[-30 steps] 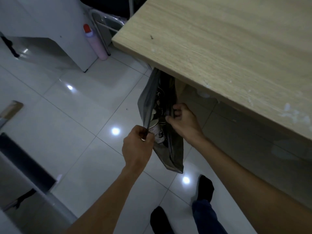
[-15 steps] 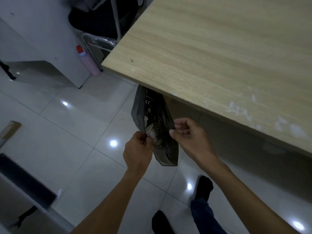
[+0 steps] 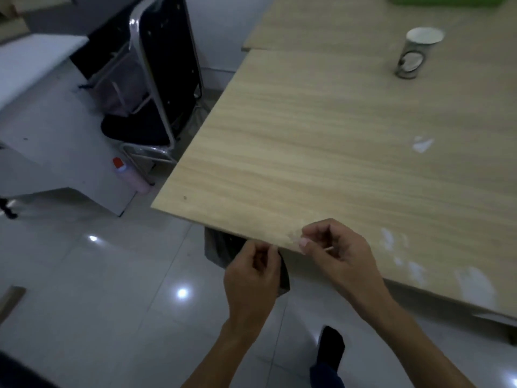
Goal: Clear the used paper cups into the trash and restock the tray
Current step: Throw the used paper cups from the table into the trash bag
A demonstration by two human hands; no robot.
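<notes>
Left hand (image 3: 251,275), fingers curled, at the near edge of the table (image 3: 321,152), in front of the dark trash bag (image 3: 216,252) hanging under that edge, probably to hold its mouth open; an actual grip cannot be told. Right hand (image 3: 337,254), fingers curled just over the same edge, hold likewise unclear. One paper cup (image 3: 418,53), upright at the table's far side, well apart from both hands, apparently next for the bag.

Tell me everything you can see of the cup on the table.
The cup looks like paper: white inside, dark printed wall with a pale oval mark. It stands upright, mouth open, alone on the far right of the wooden table. Only the table touches it. Contents: cannot tell.
</notes>
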